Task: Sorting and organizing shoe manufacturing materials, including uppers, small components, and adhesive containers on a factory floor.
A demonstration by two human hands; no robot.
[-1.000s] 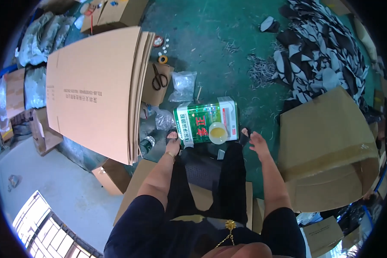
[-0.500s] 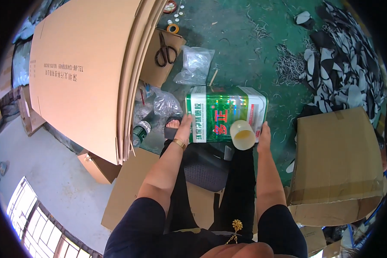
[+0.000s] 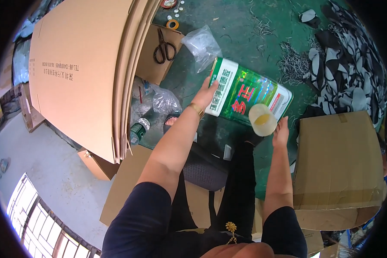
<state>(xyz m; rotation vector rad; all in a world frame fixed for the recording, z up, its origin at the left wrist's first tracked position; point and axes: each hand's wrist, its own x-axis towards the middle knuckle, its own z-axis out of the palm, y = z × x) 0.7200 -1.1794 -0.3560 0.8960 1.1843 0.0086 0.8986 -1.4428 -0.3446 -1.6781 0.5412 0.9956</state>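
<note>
A large green and white rectangular tin can [image 3: 245, 92] is lifted off the green floor [image 3: 241, 30] and tilted. My left hand [image 3: 205, 92] grips its near left edge, a gold bracelet on the wrist. My right hand [image 3: 281, 128] holds it from the lower right corner. A pale yellow round cap [image 3: 262, 119] sits on the can's near corner, close to my right fingers. My black-clad legs are below the can.
A tall stack of flat cardboard sheets [image 3: 86, 73] stands at the left. Black scissors [image 3: 164, 46] lie on a cardboard piece, with a clear plastic bag [image 3: 201, 45] beside them. A closed carton [image 3: 339, 159] sits at the right, black and white scraps [image 3: 348, 64] behind it.
The can has been raised from the floor toward me and tilted, with both hands on it. My view has moved closer to the floor and the cardboard stack.
</note>
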